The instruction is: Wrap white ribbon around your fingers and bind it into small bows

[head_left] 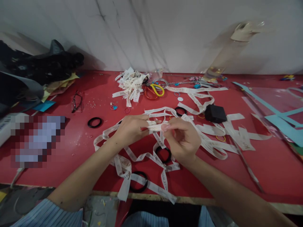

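Note:
Between my two hands a folded length of white printed ribbon [155,127] is stretched just above the red table. My left hand [132,128] is closed on its left end. My right hand [183,138] pinches the other end between thumb and fingers. Loose printed ribbon [144,156] curls over the table beneath and around both hands. Several black rings lie among it, one black ring [163,154] below my right hand and another black ring [139,182] near the front edge.
Behind my hands lie a heap of cut ribbon pieces [132,83] and scissors [157,90] with yellow and red handles. A black box [215,113] sits to the right. A bottle [220,60] leans on the wall. Glasses [77,101] and a blurred-out object [40,138] are left.

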`<state>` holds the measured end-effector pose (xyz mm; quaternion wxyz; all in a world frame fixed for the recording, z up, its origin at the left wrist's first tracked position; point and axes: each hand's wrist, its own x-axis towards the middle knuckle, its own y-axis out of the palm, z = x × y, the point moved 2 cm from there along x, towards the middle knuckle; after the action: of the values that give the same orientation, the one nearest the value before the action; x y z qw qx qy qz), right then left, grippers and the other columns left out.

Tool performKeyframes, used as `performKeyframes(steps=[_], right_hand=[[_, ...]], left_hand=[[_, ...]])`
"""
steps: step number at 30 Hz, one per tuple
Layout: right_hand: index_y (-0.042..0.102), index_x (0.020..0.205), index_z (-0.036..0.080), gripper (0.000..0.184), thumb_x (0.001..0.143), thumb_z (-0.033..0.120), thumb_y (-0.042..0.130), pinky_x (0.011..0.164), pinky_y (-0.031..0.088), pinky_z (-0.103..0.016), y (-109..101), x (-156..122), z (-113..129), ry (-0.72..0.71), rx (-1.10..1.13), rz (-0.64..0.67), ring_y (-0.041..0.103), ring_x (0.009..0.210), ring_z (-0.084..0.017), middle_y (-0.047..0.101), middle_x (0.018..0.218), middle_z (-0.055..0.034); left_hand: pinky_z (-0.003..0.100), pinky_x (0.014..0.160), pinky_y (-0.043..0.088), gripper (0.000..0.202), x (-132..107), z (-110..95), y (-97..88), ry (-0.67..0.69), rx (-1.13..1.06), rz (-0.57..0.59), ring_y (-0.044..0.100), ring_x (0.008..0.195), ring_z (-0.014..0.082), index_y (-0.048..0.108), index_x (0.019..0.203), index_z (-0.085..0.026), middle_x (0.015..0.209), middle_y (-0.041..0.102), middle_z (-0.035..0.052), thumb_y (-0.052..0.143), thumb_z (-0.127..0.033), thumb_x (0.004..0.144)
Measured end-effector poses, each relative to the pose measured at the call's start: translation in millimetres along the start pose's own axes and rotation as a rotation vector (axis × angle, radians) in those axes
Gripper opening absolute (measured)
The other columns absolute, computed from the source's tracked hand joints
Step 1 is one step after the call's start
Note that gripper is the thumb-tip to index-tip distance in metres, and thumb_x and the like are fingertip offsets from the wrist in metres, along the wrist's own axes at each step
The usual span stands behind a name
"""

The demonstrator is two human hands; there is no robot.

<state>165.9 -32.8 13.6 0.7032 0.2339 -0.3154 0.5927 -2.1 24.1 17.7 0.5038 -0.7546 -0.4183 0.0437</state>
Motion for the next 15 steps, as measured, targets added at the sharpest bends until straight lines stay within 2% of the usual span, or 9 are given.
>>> performKeyframes(steps=[5,10,15], right_hand=[[0.062,0.088,0.026,0.013,0.087,0.014,0.066,0.057,0.047,-0.029,1,-1,-2,0.253,0.008,-0.096,0.058,0.066,-0.014,0.062,0.081,-0.0005],[0.060,0.085,0.024,0.012,0.086,0.019,0.070,0.056,0.048,-0.025,4,-1,-4,0.416,0.125,-0.156,0.056,0.061,-0.010,0.058,0.076,0.0023],[0.060,0.090,0.025,0.014,0.086,0.018,0.071,0.059,0.051,-0.022,9,-1,-9,0.492,0.344,-0.148,0.059,0.062,-0.008,0.061,0.072,0.0050]], left_hand=[[0.018,0.052,0.032,0.033,4,-5,-2.3,-0.037,-0.303,-0.057,0.046,0.056,0.0059,0.056,0.054,-0.012,0.063,0.051,-0.0015,0.062,-0.020,0.086],[0.019,0.056,0.040,0.036,5,-12,-4.1,-0.128,-0.527,-0.090,0.053,0.062,0.0078,0.065,0.061,-0.011,0.071,0.059,0.0017,0.068,-0.036,0.086],[0.019,0.063,0.045,0.023,3,-13,6.9,-0.188,-0.778,-0.196,0.054,0.066,0.0083,0.074,0.068,-0.015,0.072,0.059,0.0002,0.079,-0.036,0.077]])
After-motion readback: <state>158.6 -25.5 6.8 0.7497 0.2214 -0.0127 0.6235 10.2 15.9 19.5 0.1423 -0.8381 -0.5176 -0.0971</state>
